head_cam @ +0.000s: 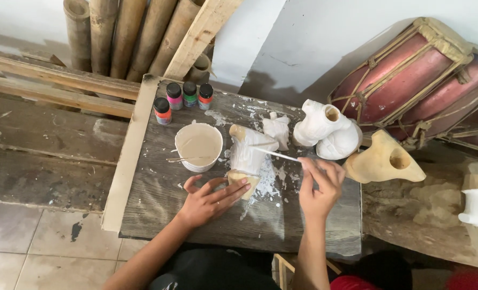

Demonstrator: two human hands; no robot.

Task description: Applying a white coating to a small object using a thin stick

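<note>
A carved wooden figure (248,153), partly coated white with bare wood at its top and base, lies on a dark wooden board (196,215). My left hand (209,198) rests on the board and holds the figure's bare base. My right hand (319,185) grips a thin paintbrush (279,155) whose tip touches the figure's white side. A white cup of pale paint (198,146) with a stick across its rim stands just left of the figure.
Several small paint bottles (182,98) stand at the board's far edge. White-coated carvings (325,129) and an unpainted one (384,158) lie to the right, with a red drum (410,75) behind. Bamboo poles (126,32) lean at the back left.
</note>
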